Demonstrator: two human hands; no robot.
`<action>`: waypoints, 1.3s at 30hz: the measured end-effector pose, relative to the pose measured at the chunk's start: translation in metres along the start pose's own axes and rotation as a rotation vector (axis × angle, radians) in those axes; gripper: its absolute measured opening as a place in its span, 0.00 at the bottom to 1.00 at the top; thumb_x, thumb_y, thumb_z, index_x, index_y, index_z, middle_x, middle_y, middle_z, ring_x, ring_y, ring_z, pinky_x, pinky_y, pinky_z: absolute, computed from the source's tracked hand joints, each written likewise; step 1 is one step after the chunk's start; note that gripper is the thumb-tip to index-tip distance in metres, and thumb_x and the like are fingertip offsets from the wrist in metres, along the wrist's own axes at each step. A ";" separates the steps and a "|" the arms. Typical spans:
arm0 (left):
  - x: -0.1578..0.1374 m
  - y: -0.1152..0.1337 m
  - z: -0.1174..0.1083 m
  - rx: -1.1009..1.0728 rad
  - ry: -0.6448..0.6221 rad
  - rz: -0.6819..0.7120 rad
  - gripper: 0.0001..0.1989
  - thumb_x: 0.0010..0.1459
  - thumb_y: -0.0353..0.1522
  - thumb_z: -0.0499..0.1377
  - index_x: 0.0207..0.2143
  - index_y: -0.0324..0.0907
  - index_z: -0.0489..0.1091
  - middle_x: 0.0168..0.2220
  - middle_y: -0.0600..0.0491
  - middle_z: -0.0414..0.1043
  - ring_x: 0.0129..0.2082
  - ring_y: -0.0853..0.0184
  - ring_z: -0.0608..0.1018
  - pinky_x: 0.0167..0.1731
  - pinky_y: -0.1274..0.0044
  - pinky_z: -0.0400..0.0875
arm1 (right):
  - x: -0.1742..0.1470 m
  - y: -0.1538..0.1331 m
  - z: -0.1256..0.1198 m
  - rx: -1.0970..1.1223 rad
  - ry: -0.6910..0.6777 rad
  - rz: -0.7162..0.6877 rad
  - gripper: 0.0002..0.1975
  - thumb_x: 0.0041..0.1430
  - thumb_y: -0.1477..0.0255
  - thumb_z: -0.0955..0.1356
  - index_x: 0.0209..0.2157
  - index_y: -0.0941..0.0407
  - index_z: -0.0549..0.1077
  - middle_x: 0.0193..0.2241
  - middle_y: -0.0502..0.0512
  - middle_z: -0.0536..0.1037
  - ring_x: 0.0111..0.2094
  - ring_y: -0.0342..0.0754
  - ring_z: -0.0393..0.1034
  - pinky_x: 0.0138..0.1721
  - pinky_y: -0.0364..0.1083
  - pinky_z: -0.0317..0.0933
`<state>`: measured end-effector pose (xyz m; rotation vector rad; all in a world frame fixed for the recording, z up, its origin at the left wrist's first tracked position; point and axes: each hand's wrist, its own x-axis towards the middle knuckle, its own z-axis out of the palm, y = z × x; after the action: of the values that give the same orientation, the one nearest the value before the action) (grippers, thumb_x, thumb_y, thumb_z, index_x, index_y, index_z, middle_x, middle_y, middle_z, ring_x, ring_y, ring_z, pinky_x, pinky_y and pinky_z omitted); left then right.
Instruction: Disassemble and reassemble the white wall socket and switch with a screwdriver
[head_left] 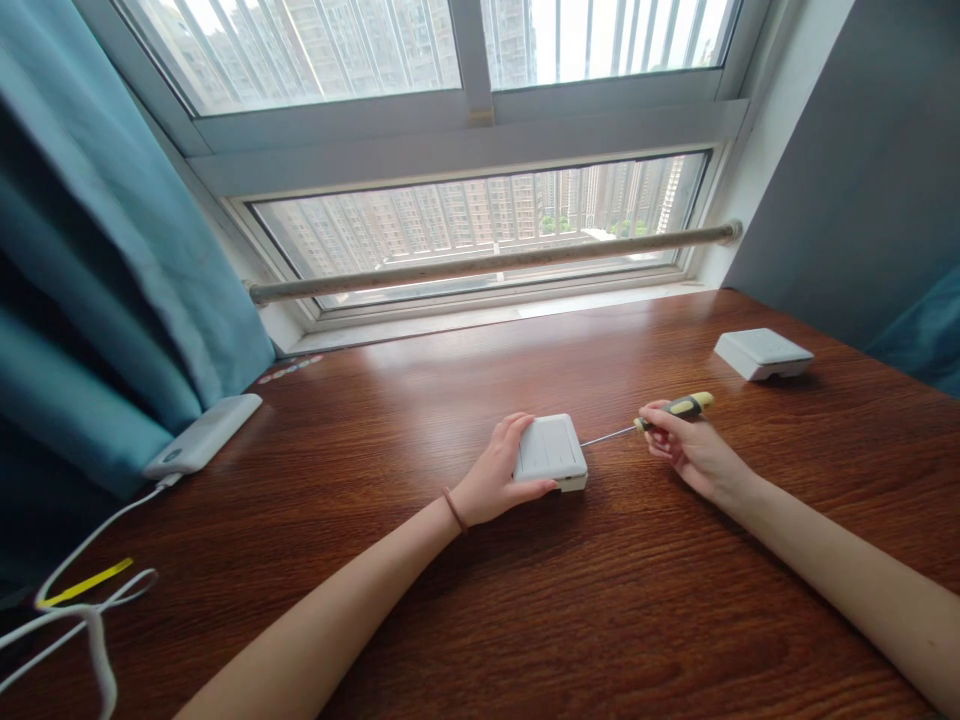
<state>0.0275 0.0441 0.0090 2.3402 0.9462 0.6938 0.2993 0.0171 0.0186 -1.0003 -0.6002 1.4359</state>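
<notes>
A square white switch box (551, 446) rests on the brown wooden table, its panel facing up. Around its left side my left hand (504, 470) is closed, with the thumb along the near edge and the fingers at the far left corner. My right hand (686, 450) grips a screwdriver (684, 406) by its yellow and grey handle. The screwdriver's thin metal shaft points left, and its tip meets the right side of the box. Whether the tip sits in a slot or only touches the edge I cannot tell.
Another white switch box (765, 350) lies at the right back of the table (420, 600). On the left are a white power bank (204, 436) with a white cable (97, 610) and a yellow strip (90, 583). A blue curtain (142, 230) hangs beside the window.
</notes>
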 end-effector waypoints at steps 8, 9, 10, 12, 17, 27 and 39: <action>0.000 -0.002 0.002 0.015 0.007 -0.020 0.39 0.47 0.43 0.62 0.57 0.39 0.49 0.57 0.39 0.50 0.58 0.54 0.57 0.58 0.62 0.53 | -0.005 -0.028 0.000 -0.418 -0.170 -0.253 0.11 0.37 0.75 0.76 0.27 0.59 0.77 0.25 0.54 0.78 0.25 0.42 0.71 0.23 0.37 0.66; 0.000 -0.002 0.002 0.009 0.012 -0.018 0.39 0.47 0.43 0.62 0.57 0.40 0.50 0.57 0.40 0.51 0.58 0.53 0.57 0.57 0.61 0.53 | -0.004 -0.028 -0.001 -0.402 -0.154 -0.219 0.11 0.37 0.74 0.76 0.27 0.59 0.77 0.25 0.55 0.78 0.26 0.44 0.72 0.24 0.39 0.68; 0.000 -0.002 0.002 0.003 0.016 -0.014 0.39 0.47 0.43 0.62 0.57 0.40 0.50 0.57 0.40 0.51 0.57 0.53 0.57 0.57 0.61 0.53 | -0.003 -0.026 -0.002 -0.368 -0.125 -0.184 0.11 0.37 0.74 0.76 0.27 0.60 0.77 0.24 0.55 0.79 0.25 0.45 0.73 0.25 0.40 0.69; 0.000 -0.001 0.002 -0.006 0.021 -0.004 0.38 0.47 0.43 0.62 0.57 0.40 0.50 0.56 0.40 0.51 0.57 0.54 0.58 0.57 0.62 0.53 | 0.001 -0.019 -0.005 -0.247 -0.030 -0.097 0.10 0.37 0.76 0.76 0.26 0.61 0.77 0.24 0.56 0.79 0.23 0.45 0.74 0.25 0.39 0.71; 0.000 0.002 0.001 -0.020 0.031 -0.001 0.37 0.48 0.43 0.61 0.56 0.40 0.50 0.55 0.41 0.53 0.56 0.55 0.59 0.57 0.63 0.54 | 0.012 0.003 -0.012 -0.041 0.133 0.076 0.05 0.42 0.78 0.74 0.23 0.59 0.75 0.21 0.55 0.79 0.19 0.41 0.72 0.18 0.34 0.69; -0.002 0.001 0.002 -0.021 0.028 -0.005 0.38 0.49 0.42 0.60 0.58 0.39 0.49 0.56 0.40 0.52 0.57 0.55 0.58 0.58 0.64 0.53 | 0.011 0.012 -0.010 0.062 0.107 0.127 0.04 0.46 0.79 0.73 0.23 0.58 0.74 0.22 0.55 0.79 0.19 0.40 0.72 0.20 0.34 0.70; -0.002 0.001 0.001 -0.041 0.052 0.019 0.37 0.52 0.41 0.58 0.59 0.40 0.46 0.58 0.41 0.50 0.59 0.54 0.56 0.58 0.63 0.51 | 0.004 0.008 -0.002 0.148 0.096 0.122 0.04 0.46 0.78 0.73 0.23 0.56 0.75 0.22 0.51 0.79 0.20 0.40 0.73 0.21 0.33 0.70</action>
<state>0.0276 0.0414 0.0082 2.3081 0.9248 0.7782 0.2968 0.0193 0.0100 -0.9961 -0.3627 1.5070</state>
